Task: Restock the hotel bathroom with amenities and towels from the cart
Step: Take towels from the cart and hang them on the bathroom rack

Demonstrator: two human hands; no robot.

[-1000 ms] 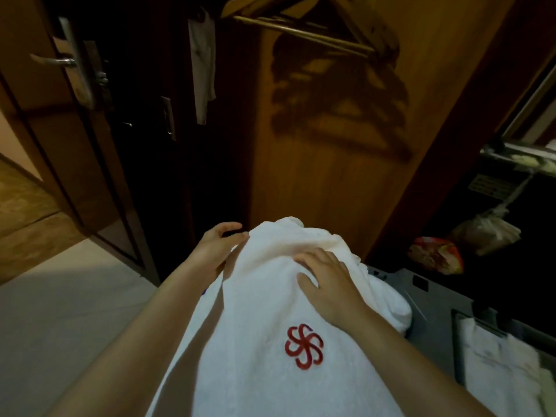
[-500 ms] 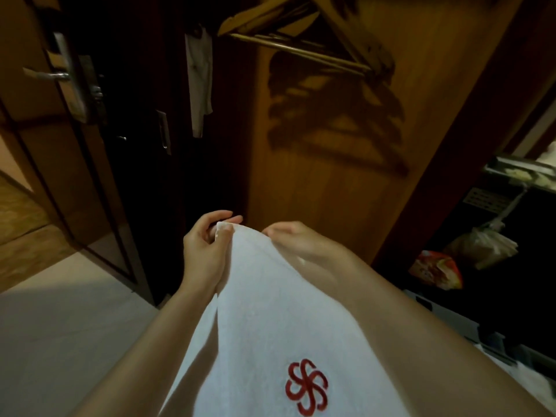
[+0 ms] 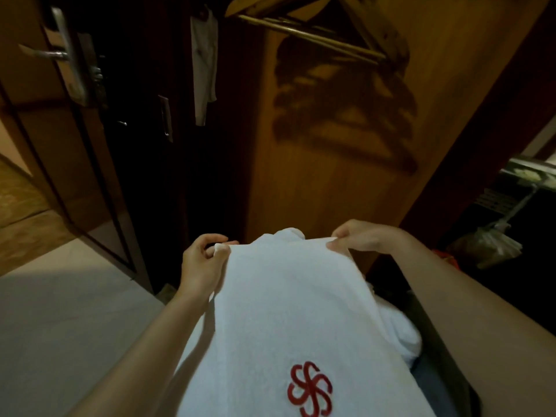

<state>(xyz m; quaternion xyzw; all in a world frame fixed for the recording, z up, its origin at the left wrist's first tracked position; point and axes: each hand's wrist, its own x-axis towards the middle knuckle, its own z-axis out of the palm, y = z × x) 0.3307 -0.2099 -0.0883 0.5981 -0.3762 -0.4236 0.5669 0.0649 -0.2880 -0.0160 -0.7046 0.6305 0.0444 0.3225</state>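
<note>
— Where's the towel [image 3: 288, 311]?
— Stretched between both hands, before the wardrobe panel [image 3: 325, 182]. The left hand [image 3: 200, 263] has its grip closed on the far left corner, thumb and fingers pinching cloth. The right hand [image 3: 364, 242] pinches the far right corner.
— And the rest?
— It drapes down toward the person, red emblem [image 3: 310, 389] low. White folds [image 3: 400, 332] lie beneath, rightward.
</note>
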